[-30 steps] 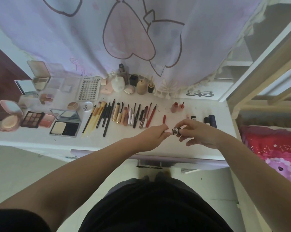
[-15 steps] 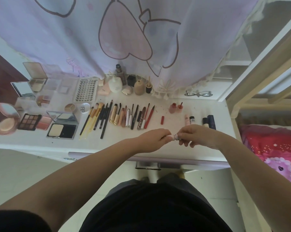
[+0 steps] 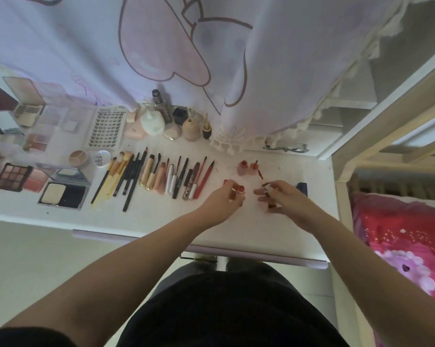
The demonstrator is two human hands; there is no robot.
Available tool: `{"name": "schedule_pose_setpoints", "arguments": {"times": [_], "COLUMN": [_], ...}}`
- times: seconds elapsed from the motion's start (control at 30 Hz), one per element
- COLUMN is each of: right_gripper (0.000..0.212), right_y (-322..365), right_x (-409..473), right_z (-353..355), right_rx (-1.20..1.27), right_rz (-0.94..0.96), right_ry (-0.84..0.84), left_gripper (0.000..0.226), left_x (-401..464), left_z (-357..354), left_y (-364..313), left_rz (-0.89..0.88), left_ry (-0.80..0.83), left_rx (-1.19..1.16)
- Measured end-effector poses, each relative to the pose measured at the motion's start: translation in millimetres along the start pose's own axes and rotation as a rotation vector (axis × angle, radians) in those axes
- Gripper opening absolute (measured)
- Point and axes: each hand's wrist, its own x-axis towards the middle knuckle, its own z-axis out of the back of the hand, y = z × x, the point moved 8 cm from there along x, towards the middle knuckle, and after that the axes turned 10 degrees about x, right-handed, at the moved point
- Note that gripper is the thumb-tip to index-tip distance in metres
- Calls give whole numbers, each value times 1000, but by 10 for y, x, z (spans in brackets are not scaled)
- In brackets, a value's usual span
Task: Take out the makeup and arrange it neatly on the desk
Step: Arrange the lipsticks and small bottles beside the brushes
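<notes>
Hands: both working over the white table (image 3: 249, 229), a little apart from each other.
Left hand (image 3: 224, 204): grip pinching a small red-topped lip tube (image 3: 240, 189).
Right hand (image 3: 284, 199): grip curling round a thin wand cap (image 3: 266, 187), its red tip pointing up.
Makeup: lying in a neat row to the left, with brushes (image 3: 119, 176), pencils (image 3: 204, 177) and palettes (image 3: 12, 177).
Far edge: bottles (image 3: 152, 122) standing under the curtain (image 3: 211, 58).

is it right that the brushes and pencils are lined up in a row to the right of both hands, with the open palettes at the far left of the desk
Not quite. The head view shows the row of brushes and pencils lying to the left of both hands, the left hand and right hand, not to the right. The rest holds: the open palettes sit at the far left of the desk.
</notes>
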Motion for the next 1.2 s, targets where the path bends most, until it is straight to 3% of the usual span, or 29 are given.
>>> {"name": "schedule_pose_setpoints", "arguments": {"times": [0.13, 0.33, 0.43, 0.63, 0.77, 0.9, 0.97, 1.03, 1.2], "right_gripper": [22, 16, 17, 39, 42, 28, 24, 27, 28], "right_y": [200, 149, 104, 87, 78, 271, 345, 356, 269], "right_x": [165, 360, 454, 600, 543, 352, 339, 432, 688], "right_z": [29, -210, -393, -574, -551, -52, 250, 363, 222], "right_rx": [-269, -474, -533, -665, -617, -506, -514, -617, -898], "right_rz": [301, 368, 371, 312, 334, 365, 323, 272, 276], "right_ry": [-204, -171, -137, -184, -143, -264, -320, -266, -78], "left_gripper": [25, 21, 22, 23, 41, 25, 18, 21, 33], "left_x": [165, 312, 321, 285, 239, -49, -110, -21, 382], "left_z": [209, 256, 345, 466, 421, 393, 172, -153, -534], "left_y": [-51, -5, 102, 185, 182, 61, -113, -267, -388], "left_rz": [-50, -24, 1, 9, 43, -34, -134, -150, 99], "left_ry": [-382, -469, -479, -486, -437, -598, -509, -327, -183], "left_rx": [359, 618, 641, 645, 607, 455, 430, 446, 582]}}
